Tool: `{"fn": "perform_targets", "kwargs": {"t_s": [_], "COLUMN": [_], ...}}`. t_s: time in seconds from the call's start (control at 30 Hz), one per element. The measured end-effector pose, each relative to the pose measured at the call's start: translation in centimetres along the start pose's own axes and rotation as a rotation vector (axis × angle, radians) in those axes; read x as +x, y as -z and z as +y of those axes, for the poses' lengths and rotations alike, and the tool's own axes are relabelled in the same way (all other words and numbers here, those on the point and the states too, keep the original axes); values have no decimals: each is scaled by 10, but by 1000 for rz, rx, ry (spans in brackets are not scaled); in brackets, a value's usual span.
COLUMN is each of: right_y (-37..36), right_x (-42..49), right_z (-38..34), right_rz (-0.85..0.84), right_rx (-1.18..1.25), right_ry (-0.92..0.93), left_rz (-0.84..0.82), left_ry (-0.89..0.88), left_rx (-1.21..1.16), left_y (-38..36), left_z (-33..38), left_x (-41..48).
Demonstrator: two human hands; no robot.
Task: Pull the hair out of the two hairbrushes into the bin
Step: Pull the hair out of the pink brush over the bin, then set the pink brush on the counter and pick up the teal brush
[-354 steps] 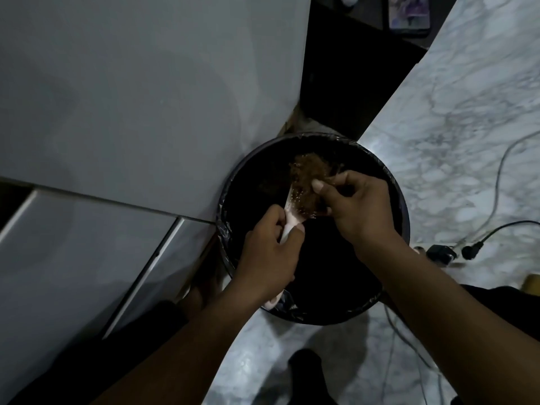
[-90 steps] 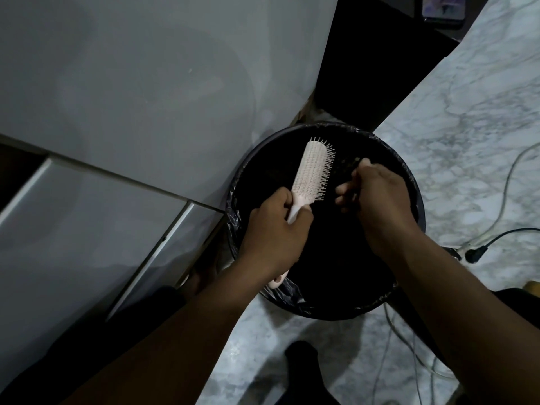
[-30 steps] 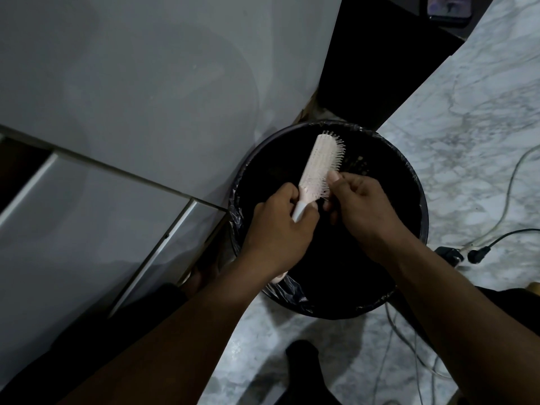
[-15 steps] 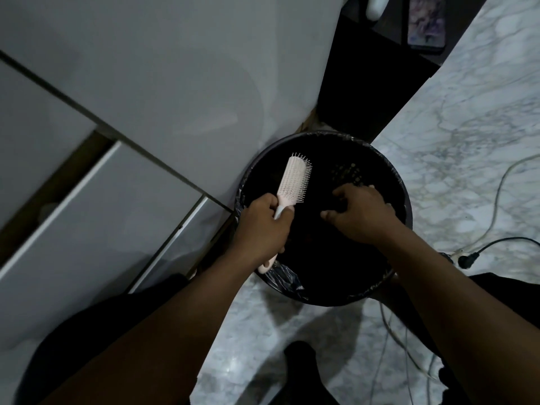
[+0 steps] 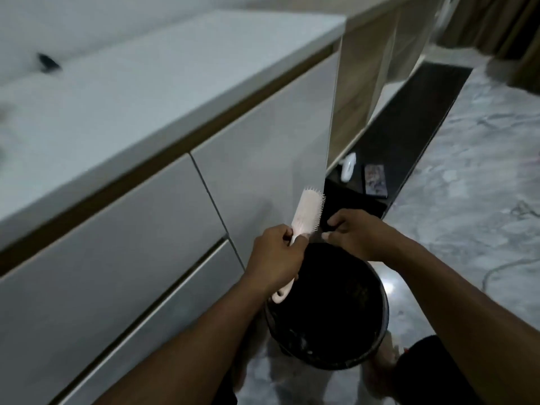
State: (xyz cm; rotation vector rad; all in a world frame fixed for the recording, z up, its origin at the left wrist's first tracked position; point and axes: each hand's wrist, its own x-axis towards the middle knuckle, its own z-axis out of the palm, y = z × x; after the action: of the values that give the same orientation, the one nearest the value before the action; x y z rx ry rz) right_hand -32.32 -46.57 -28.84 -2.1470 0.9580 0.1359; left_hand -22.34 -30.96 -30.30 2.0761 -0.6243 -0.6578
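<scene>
My left hand [image 5: 276,258] grips the handle of a pale pink hairbrush [image 5: 307,213], held upright with the bristles facing right; the bristles look free of hair. My right hand [image 5: 353,233] hovers just right of the brush head, above the far rim of the bin, with thumb and forefinger pinched together; whether they hold any hair is too small to tell. The black round bin [image 5: 380,343] with a dark liner stands on the floor below both hands. On the white counter at far left lies a small dark blurred object [image 5: 48,62].
A white cabinet with drawers [image 5: 146,229] and a white counter top [image 5: 131,83] fills the left. A black low ledge [image 5: 409,135] carries a white device [image 5: 349,168] and a phone [image 5: 375,180]. Marble floor [image 5: 482,171] lies to the right, with a cable [image 5: 502,268].
My view has swung up from the bin to the cabinet and counter. Both hands have risen from inside the bin to above its far rim, the brush now upright.
</scene>
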Motion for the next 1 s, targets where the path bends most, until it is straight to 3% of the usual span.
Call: {"fn": "perform_targets", "kwargs": {"t_s": [0.23, 0.5, 0.83, 1.0], "right_y": [83, 130, 149, 125], "right_x": [-76, -152, -201, -208], "right_z": [-90, -176, -296, -360], "right_rz": [100, 210, 302, 238], "right_rx": [-106, -193, -179, -153], "right_ry": [178, 346, 571, 686], "left_rz": [115, 261, 553, 734], "left_ry": [-143, -288, -351, -293], "left_rx": [37, 124, 199, 241], "left_y": [72, 145, 261, 325], "left_z": [97, 168, 204, 187], "left_x": [-59, -124, -171, -191]}}
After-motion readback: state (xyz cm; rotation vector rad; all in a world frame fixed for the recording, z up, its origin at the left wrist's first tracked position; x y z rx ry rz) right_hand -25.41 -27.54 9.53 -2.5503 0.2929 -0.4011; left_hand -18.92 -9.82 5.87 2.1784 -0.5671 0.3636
